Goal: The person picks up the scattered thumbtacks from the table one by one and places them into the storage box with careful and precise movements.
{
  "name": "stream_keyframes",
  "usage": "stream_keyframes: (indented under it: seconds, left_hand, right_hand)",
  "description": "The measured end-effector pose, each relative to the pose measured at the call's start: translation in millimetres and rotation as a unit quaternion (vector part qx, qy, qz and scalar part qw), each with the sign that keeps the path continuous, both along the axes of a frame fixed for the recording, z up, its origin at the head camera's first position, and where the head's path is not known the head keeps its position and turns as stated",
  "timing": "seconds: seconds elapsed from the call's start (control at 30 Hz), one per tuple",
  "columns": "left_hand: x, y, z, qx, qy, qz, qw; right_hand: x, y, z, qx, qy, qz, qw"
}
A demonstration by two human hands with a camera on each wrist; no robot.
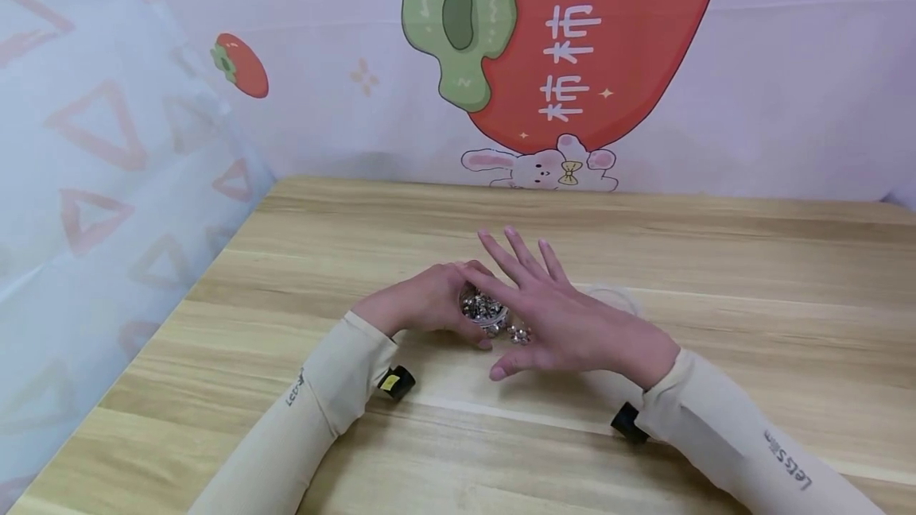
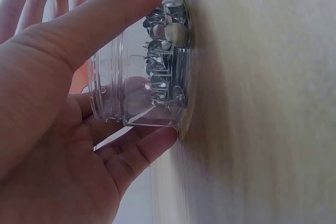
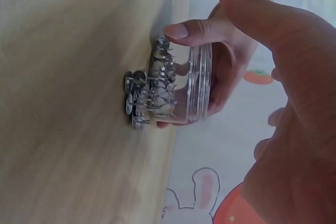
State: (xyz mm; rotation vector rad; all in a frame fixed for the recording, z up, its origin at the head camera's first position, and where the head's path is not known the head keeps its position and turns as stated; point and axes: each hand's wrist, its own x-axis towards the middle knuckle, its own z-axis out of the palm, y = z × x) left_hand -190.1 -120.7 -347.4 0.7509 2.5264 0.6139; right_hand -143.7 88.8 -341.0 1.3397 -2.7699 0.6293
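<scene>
A clear round plastic jar (image 2: 134, 111) stands on the wooden table with a layer of silver thumbtacks (image 2: 159, 69) inside and no lid on its threaded mouth. My left hand (image 1: 432, 300) grips it from the left, thumb on the near side and fingers curled round the far side. Just right of the jar lies a small pile of loose thumbtacks (image 3: 136, 98), some with points sticking up. Over and beside that pile my right hand (image 1: 565, 326) is held with fingers spread and nothing in it, partly covering the jar in the head view.
A clear round rim (image 1: 621, 295), perhaps a lid, lies on the wooden table (image 1: 751, 324) behind my right hand, partly hidden. Black wrist devices (image 1: 397, 381) are worn at both cuffs. A printed cloth backdrop (image 1: 322, 125) rises behind the table's far edge.
</scene>
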Motion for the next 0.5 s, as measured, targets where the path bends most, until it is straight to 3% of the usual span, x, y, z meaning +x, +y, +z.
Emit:
stream_keyframes:
  seconds: [0.3, 0.5]
  left_hand:
    - [-0.8, 0.5, 1.9, -0.014, 0.002, 0.018, 0.9997]
    - [-1.3, -0.5, 2.5, -0.014, 0.000, 0.024, 0.9996]
  right_hand:
    - [-11.1, 15.3, 11.6, 0.001, -0.136, -0.012, 0.9906]
    - [-23.2, 21.9, 9.8, -0.007, -0.117, -0.050, 0.9919]
